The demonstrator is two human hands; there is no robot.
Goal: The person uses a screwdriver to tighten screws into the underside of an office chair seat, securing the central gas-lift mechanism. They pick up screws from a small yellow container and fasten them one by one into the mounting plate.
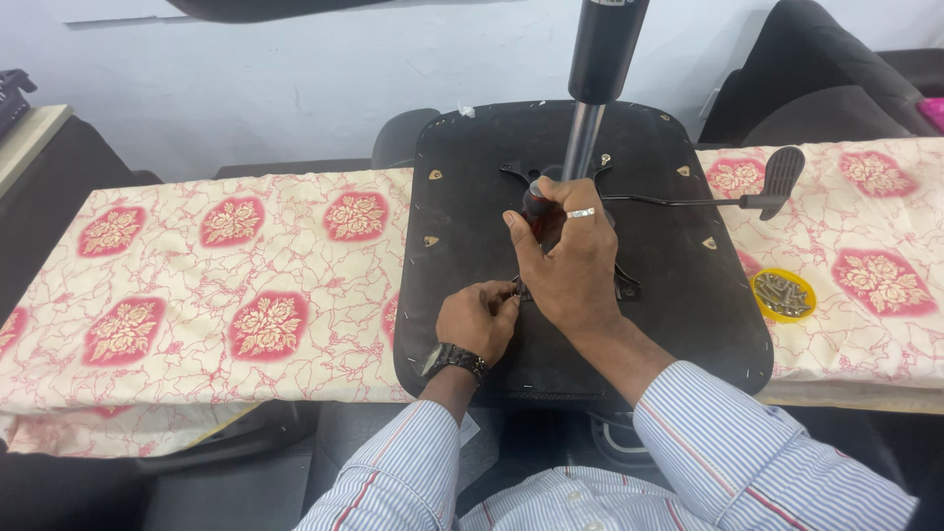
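Upturned chair seat (472,295) on the cloth-covered table (197,285). Right hand (570,265) clenched on screwdriver (539,211); left hand (477,320) pinching at its tip. Best kept upright, pressed firmly, screw steadied.

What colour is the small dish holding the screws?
Yellow; the dish shows best in the head view, on the patterned cloth.

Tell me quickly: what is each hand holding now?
Left hand: closed, pinching a small part on the seat base.
Right hand: closed on a screwdriver handle.
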